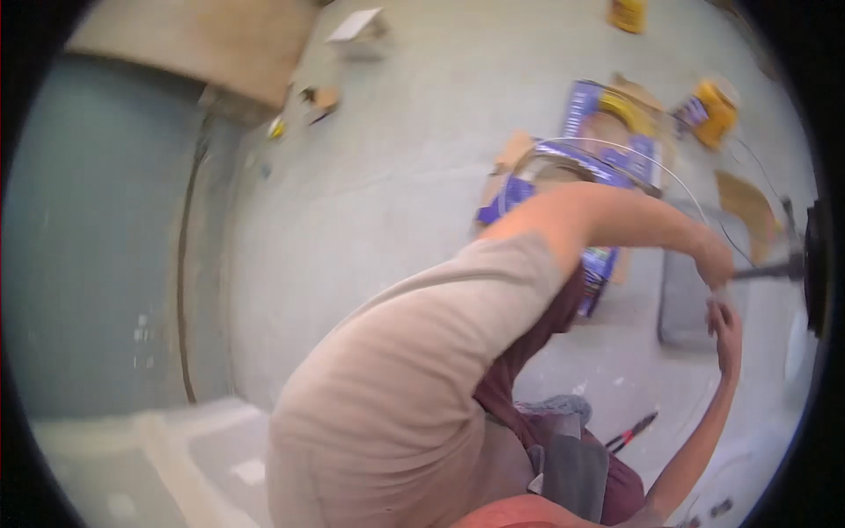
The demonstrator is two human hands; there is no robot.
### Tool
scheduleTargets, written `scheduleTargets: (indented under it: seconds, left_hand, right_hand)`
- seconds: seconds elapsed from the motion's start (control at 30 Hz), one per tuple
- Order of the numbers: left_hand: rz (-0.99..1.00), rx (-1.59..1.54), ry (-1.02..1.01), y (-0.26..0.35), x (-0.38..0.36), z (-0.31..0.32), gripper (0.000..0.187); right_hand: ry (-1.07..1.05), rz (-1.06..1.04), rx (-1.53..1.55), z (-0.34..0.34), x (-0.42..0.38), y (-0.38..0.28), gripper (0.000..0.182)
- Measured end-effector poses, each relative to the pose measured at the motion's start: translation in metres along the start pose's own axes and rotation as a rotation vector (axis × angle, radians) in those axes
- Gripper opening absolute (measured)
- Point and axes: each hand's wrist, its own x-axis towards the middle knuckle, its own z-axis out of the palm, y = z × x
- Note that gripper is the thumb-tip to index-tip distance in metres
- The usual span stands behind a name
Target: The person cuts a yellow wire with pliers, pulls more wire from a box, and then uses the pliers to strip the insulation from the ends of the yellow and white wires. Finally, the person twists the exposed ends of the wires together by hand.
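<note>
My left hand (pixel 716 264) is at the right side, its fingers closed and pointing down at something small that I cannot make out. Just below it my right hand (pixel 725 333) has its fingers drawn together, nearly touching the left; what they hold is too blurred to tell. A dark rod (pixel 767 271) with a black round part (pixel 819 268) is close beside the left hand. A thin white wire (pixel 673 174) arcs over blue boxes (pixel 579 113), one with a yellow coil (pixel 623 110) and one with a dark coil (pixel 572 158). A grey flat case (pixel 682 304) lies behind the hands.
Red-handled pliers (pixel 632 432) lie on the floor (pixel 378 167) near my maroon-clad leg (pixel 623 488). A yellow container (pixel 715 113) and brown cardboard (pixel 744 207) are at the upper right. A wooden surface (pixel 189 44) and a blue-grey panel (pixel 97 229) are at the left.
</note>
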Motion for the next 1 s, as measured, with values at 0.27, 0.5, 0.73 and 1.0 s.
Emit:
scheduleTargets:
  seconds: [0.27,0.5,0.73,1.0]
  left_hand:
    - [-0.069,0.068,-0.120,0.002,-0.024,0.042,0.031]
    - [-0.097,0.047,-0.243,0.016,-0.050,0.039,0.032]
    - [-0.095,0.049,-0.254,0.022,-0.050,0.043,0.031]
    - [-0.058,0.170,-0.278,0.024,-0.063,0.040,0.028]
  right_hand:
    - [-0.248,0.114,0.172,0.014,0.034,0.069,0.024]
    - [-0.371,0.226,0.089,0.030,0.045,0.083,0.011]
    - [-0.381,0.249,0.068,0.032,0.045,0.086,0.007]
    - [-0.410,0.289,0.020,0.050,0.052,0.089,0.007]
